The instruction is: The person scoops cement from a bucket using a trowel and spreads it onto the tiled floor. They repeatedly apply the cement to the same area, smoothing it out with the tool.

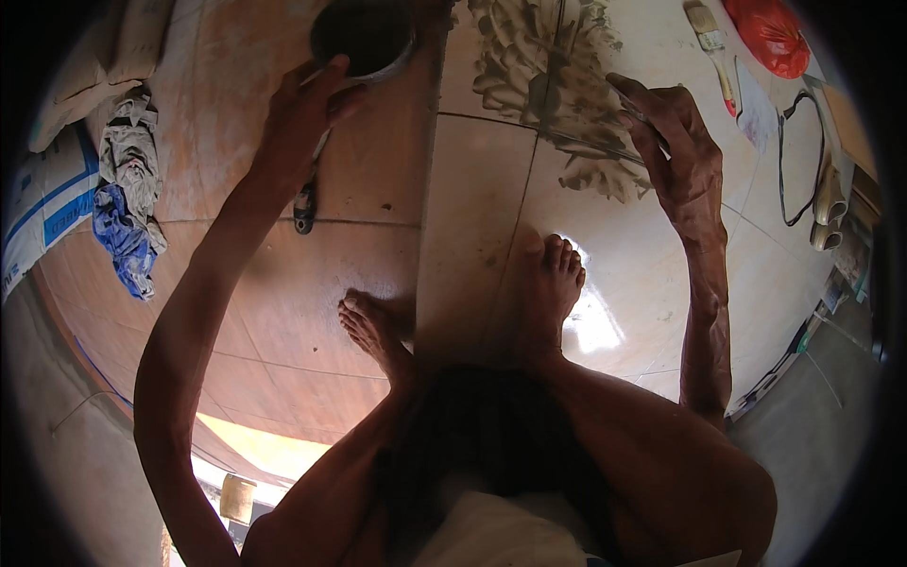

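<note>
At the top, a round bowl (364,36) of dark grey material stands on the reddish floor tiles. My left hand (307,109) reaches to its near rim with thumb and index finger apart; a fingertip overlaps the rim. Under that hand lies a tool with a dark handle (303,210), its far end hidden. My right hand (675,142) is closed over the pale tiles, with a thin, light-edged piece between the fingers that I cannot make out. Beside it, dark wet smears (539,71) cover the tiles and their joints.
At upper right lie a paintbrush (710,42), a red plastic bag (773,38) and a black cord loop (789,194). Crumpled cloths (128,189) and a blue-and-white sack (57,194) are on the left. My bare feet straddle a raised tile edge (422,236).
</note>
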A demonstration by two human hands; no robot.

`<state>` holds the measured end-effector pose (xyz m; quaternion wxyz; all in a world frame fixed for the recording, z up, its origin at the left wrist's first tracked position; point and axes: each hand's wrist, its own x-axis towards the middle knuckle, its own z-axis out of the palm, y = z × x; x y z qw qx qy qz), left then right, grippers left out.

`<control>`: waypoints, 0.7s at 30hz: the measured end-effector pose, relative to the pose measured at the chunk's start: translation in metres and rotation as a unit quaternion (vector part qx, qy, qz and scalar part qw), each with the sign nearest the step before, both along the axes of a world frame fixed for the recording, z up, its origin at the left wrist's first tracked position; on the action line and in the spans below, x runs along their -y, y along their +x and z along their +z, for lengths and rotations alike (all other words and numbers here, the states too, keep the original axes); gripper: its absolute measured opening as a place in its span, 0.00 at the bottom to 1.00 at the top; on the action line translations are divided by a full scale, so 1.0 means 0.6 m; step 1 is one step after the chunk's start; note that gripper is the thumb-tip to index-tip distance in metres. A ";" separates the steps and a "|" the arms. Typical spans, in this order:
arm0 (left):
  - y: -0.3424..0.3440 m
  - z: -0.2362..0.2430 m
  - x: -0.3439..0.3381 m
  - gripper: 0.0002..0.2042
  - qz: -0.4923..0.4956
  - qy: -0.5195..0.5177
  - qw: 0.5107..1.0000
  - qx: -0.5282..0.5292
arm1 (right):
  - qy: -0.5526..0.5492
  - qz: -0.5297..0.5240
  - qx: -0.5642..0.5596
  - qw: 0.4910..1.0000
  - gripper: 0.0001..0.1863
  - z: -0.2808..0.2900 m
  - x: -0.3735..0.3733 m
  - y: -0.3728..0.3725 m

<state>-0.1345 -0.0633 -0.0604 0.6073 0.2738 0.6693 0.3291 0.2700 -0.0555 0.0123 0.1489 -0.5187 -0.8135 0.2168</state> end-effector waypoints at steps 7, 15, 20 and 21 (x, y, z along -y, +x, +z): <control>-0.009 -0.001 0.005 0.36 -0.012 0.026 1.000 -0.005 | 0.090 0.132 0.219 0.963 0.29 0.041 -0.025 -0.026; -0.022 0.003 0.016 0.35 0.003 0.012 1.000 -0.028 | 0.048 0.132 0.253 0.957 0.30 0.057 0.001 -0.006; -0.022 -0.002 0.010 0.36 -0.020 0.036 0.999 -0.019 | 0.035 0.106 0.278 0.954 0.30 0.084 0.004 0.027; -0.027 -0.007 0.013 0.36 -0.021 0.038 0.999 -0.014 | 0.033 0.105 0.287 0.952 0.30 0.078 0.010 0.032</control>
